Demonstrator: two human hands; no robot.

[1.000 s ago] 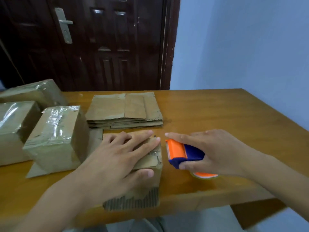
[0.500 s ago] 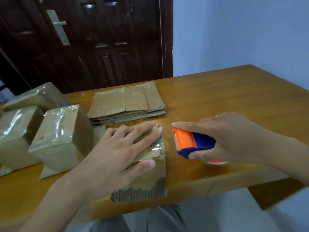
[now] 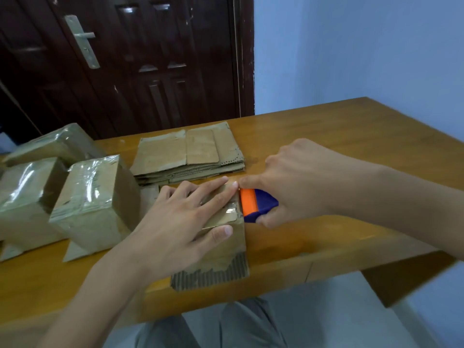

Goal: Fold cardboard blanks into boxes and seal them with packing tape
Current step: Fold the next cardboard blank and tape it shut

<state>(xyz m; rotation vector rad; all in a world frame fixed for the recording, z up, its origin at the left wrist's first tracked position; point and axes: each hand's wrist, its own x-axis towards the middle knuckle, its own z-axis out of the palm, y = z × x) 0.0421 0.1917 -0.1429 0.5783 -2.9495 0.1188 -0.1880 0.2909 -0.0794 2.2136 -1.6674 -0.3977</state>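
On the left side of the wooden table (image 3: 351, 136), three taped boxes (image 3: 93, 204) are grouped close together, their tops covered in glossy clear tape; no writing or brand can be read on them. Behind them, a dark panelled door (image 3: 140, 59) with a metal handle (image 3: 81, 40) is seen. Farther right, at the middle of the table, a stack of flat cardboard blanks (image 3: 188, 154) is laid, unprinted as far as can be told. Just in front of it, at the near edge, the box being sealed (image 3: 226, 244) is held down by the left hand (image 3: 180, 222), fingers laid straight across its top flaps and thumb against its front face; much of the top is hidden by this hand. Against the box's right top edge, an orange and blue tape dispenser (image 3: 258, 203) is gripped by the right hand (image 3: 301, 182), fingers curled round it. No label is legible on the dispenser. At right, a pale blue wall (image 3: 364, 46) is seen.
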